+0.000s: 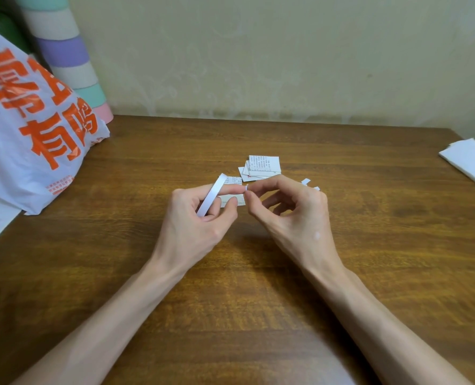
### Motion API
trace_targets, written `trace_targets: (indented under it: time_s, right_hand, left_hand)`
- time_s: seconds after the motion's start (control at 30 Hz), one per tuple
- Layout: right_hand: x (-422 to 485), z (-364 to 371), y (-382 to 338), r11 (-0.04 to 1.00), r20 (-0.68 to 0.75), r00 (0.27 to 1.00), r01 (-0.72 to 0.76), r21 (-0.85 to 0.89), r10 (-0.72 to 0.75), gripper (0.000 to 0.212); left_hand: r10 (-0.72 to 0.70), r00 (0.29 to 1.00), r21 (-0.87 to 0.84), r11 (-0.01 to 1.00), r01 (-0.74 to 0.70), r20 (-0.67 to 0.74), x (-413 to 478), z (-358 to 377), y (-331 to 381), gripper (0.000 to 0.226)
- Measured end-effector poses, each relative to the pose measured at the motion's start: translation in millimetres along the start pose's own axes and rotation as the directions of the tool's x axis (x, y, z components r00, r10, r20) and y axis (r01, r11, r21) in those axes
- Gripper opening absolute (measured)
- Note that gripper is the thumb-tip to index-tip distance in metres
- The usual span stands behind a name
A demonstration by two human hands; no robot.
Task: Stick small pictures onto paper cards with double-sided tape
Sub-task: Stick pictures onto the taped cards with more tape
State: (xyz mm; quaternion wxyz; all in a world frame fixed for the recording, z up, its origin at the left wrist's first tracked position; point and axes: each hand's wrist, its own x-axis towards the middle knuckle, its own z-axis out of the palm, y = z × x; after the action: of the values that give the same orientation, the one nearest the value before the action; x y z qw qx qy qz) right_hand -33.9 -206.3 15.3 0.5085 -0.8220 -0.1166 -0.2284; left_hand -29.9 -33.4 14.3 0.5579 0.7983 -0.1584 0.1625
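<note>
My left hand [200,215] holds a white roll of double-sided tape [212,194] looped around its index finger, above the middle of the wooden table [258,273]. My right hand [289,209] pinches the small free end of the tape [246,187] between thumb and forefinger, right at the left fingertip. Under the hands lies a small printed paper piece [235,179], partly hidden. A small pile of printed paper cards [262,166] sits just beyond the hands. Small white scraps [305,181] lie behind my right hand.
A white plastic bag with orange print [33,129] stands at the left edge. Behind it rises a pastel striped cylinder [72,68]. A stack of white paper [472,159] lies at the far right. A wall closes the table's back.
</note>
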Motion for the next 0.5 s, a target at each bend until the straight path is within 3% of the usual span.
trace_targets:
  time_s: [0.37, 0.5]
  right_hand:
    - [-0.3, 1.8, -0.8, 0.999, 0.01, 1.0, -0.024, 0.035, 0.024, 0.009]
    - [-0.4, 2.1, -0.7, 0.999, 0.016, 1.0, -0.021, 0.043, 0.02, 0.008]
  left_hand:
    - [-0.023, 0.999, -0.041, 0.999, 0.021, -0.05, 1.4, -0.5, 0.8, 0.002]
    - [-0.043, 0.996, -0.043, 0.998, 0.04, -0.08, 2.2, -1.1, -1.4, 0.006]
